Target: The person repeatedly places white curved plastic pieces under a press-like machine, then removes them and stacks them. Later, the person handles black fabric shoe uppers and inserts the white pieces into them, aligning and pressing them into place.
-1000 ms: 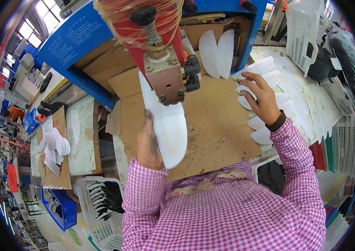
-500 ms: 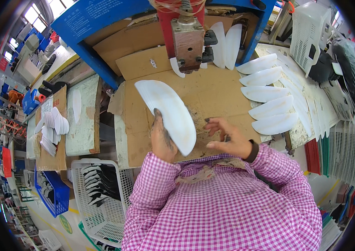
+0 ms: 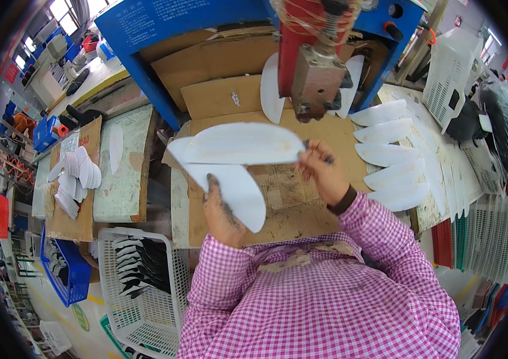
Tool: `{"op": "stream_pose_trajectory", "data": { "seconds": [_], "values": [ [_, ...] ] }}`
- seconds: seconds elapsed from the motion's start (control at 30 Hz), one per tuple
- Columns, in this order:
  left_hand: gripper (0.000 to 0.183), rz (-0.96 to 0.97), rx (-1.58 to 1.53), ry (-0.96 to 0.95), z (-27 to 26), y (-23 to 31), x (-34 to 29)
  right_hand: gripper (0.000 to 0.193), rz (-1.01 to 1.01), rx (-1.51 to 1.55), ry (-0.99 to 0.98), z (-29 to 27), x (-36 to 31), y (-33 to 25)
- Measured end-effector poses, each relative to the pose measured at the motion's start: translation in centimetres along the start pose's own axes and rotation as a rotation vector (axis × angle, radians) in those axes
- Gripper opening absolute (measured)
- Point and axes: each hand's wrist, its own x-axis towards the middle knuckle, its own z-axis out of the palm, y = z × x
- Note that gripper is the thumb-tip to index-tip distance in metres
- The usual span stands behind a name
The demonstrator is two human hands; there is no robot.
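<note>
My left hand (image 3: pixel 223 216) is closed on the near edge of a stack of white half-oval sheets (image 3: pixel 239 194), thumb on top. Across the stack's far part lies one white half-oval sheet (image 3: pixel 248 143), turned sideways. Its right tip is pinched in the fingers of my right hand (image 3: pixel 324 173). Both hands are above the cardboard-covered bench (image 3: pixel 290 221). Beyond them hangs the metal head (image 3: pixel 320 78) of a press on a red arm. A white sheet (image 3: pixel 272 90) stands upright on each side of it.
A fanned row of white sheets (image 3: pixel 385 154) lies on the right table. Small white pieces (image 3: pixel 75 173) are piled on the left. A white plastic basket (image 3: pixel 173 281) with black pieces stands at lower left, beside a blue crate (image 3: pixel 74 290). The blue machine frame (image 3: pixel 146 66) encloses the back.
My right hand has moved up and taken the end of one white sheet, which is now swung across the stack. The left hand keeps its hold. The view has shifted slightly.
</note>
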Motion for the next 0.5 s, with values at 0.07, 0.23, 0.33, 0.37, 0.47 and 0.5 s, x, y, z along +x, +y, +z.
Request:
{"op": "stream_pose_trajectory", "data": {
  "seconds": [0.07,0.23,0.33,0.37,0.47,0.5],
  "values": [
    [0.045,0.026,0.004,0.141,-1.6,0.8,-0.1,0.012,-0.090,-0.021,0.083,-0.8,3.9,-0.5],
    [0.044,0.041,-0.100,0.241,-5.8,2.3,0.3,0.015,-0.233,-0.328,0.212,-0.1,13.6,-1.9],
    [0.046,0.030,-0.047,0.237,-7.1,1.7,-0.2,0.015,-0.369,-0.567,0.012,2.8,17.7,-2.9],
    [0.046,0.014,-0.035,0.226,-7.3,1.4,-0.5,0.015,-0.379,-0.617,-0.015,3.7,18.8,-3.2],
    [0.050,-0.045,-0.012,0.242,-7.2,0.8,-0.9,0.015,-0.466,-0.706,-0.084,5.5,21.4,-3.7],
    [0.050,-0.064,-0.013,0.253,-7.0,0.6,-1.0,0.015,-0.500,-0.732,-0.108,5.8,22.4,-3.9]
  ]
}}
